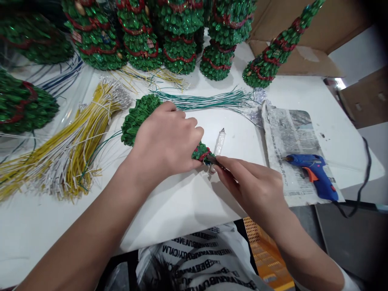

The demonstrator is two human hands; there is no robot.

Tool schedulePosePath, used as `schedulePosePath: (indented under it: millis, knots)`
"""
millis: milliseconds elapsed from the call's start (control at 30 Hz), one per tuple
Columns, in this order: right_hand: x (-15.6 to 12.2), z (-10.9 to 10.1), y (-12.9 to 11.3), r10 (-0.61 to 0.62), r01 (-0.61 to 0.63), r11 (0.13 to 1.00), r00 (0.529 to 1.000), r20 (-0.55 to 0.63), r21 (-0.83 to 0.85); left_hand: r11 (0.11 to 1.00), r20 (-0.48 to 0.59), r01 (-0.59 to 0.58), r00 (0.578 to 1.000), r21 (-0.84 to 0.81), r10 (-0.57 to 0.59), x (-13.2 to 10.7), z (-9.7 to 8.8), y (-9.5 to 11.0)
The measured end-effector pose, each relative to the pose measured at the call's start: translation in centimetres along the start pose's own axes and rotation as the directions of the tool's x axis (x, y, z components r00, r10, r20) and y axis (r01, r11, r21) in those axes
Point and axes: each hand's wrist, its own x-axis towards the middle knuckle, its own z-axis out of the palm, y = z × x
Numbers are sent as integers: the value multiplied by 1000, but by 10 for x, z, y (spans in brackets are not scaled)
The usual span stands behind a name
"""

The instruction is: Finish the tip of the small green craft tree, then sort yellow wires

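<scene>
A person stands at a white table (pixel 182 214), working with both bare hands. The left hand (pixel 163 145) lies over a small green beaded Christmas tree (pixel 141 119), its fingers (pixel 189 129) curved and spread across the body of the tree, which lies on its side with the tip pointing right. Red trim (pixel 203 153) shows near that tip. The right hand (pixel 251 188) comes in from the other side, its fingers (pixel 233 171) pinched narrowly on a slim dark stick (pixel 212 160) that touches the tip of the tree. What exactly the stick is, I can't tell from here.

Just beyond the tip lies a clear glue stick (pixel 218 143). To the right, a blue hot glue gun (pixel 312 173) with an orange trigger rests on a sheet of newspaper (pixel 291 149), and a black cord (pixel 360 190) trails off the table's edge. Left of the hands sits a big heap of yellow and silver wires (pixel 75 145), and a bundle of green wires (pixel 206 100) lies right behind them. Along the back stands a row of finished beaded trees (pixel 178 52), with flattened cardboard (pixel 297 56) behind them. Below the table's edge are a printed white bag (pixel 200 258) and an orange crate (pixel 266 258).
</scene>
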Motion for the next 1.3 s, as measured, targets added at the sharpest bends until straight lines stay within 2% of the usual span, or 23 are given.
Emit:
schedulePosePath:
  millis: [233,467,733,867,1000,1100,1300]
  knots:
    - [-3,7,2,42,-37,998,995,-86,51,999,-8,-10,1000,-32,9,0,0,0]
    - [-4,7,4,66,-57,994,993,-98,91,1000,-5,-10,1000,-24,10,-2,-1,0]
    - [-12,3,6,197,-184,976,974,-112,114,1000,-14,-9,1000,-23,9,-1,-1,-1]
    - [-19,8,18,303,-293,952,940,-154,84,999,2,-23,1000,-37,23,-2,-1,-2]
    - [-30,17,40,351,-365,926,926,-137,-95,998,-7,-33,999,-55,32,-7,-2,-6]
    - [-36,23,57,325,-334,915,943,-75,-226,996,-26,-26,999,-82,24,-12,-3,-9]
    - [-29,23,73,201,-203,945,979,-34,-258,986,-115,52,991,-157,-70,-25,-2,-21]
